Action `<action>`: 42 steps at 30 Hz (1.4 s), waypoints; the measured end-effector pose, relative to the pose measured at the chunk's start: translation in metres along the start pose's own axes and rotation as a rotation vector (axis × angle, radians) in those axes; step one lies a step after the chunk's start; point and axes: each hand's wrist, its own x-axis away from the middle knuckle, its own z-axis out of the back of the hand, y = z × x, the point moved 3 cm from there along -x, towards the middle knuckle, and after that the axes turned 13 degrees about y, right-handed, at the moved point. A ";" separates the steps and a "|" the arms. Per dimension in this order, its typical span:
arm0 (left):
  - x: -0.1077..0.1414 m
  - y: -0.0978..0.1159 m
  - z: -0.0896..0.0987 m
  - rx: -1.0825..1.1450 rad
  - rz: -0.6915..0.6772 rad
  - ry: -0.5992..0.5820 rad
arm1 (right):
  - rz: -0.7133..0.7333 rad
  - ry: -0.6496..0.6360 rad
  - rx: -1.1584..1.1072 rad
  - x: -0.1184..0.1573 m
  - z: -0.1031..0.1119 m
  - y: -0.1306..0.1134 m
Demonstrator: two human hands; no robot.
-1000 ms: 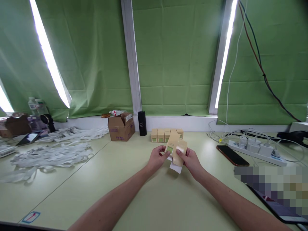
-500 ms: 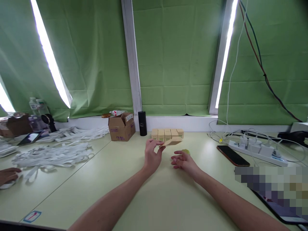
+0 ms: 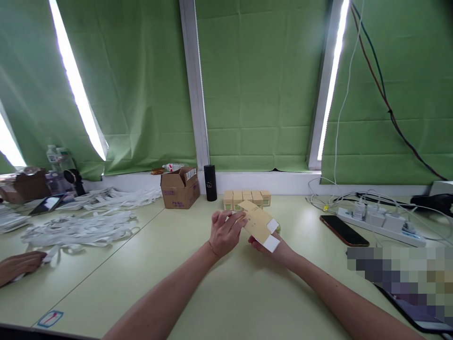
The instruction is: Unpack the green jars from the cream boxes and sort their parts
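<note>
Tabletop (image 3: 230,297) stretches in front of the hands, reaching right to a tablet (image 3: 406,307) cut off by the frame. The left hand (image 3: 225,233) pinches a carton (image 3: 260,221) in its grip by the left end, above the surface; the carton partly covers the right hand (image 3: 279,251), whose grip cannot be made out. A green object (image 3: 278,229) peeks out behind. Edge-on a moment earlier, the carton now shows its broad face, before a row of boxes (image 3: 229,200).
</note>
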 end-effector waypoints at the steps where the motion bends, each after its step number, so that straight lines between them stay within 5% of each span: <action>1: -0.001 -0.004 -0.001 -0.004 0.068 0.008 | 0.020 -0.024 0.066 0.001 0.001 0.001; 7: 0.007 -0.049 -0.012 -0.099 0.721 0.073 | 0.011 -0.109 0.158 0.001 0.005 0.003; 11: 0.024 -0.080 -0.021 -0.163 1.141 -0.192 | 0.018 -0.102 0.167 0.000 0.005 0.006; 13: 0.031 -0.091 -0.022 -0.180 1.220 -0.272 | 0.024 -0.101 0.174 -0.001 0.005 0.007; 22: 0.063 -0.125 -0.018 -0.310 1.248 -0.376 | 0.028 -0.102 0.176 0.002 0.004 0.006; 36: 0.073 -0.129 -0.019 -0.338 1.294 -0.548 | 0.040 -0.100 0.176 0.000 0.005 0.009; 42: 0.070 -0.127 -0.015 -0.347 1.313 -0.519 | 0.027 -0.088 0.167 0.003 0.005 0.005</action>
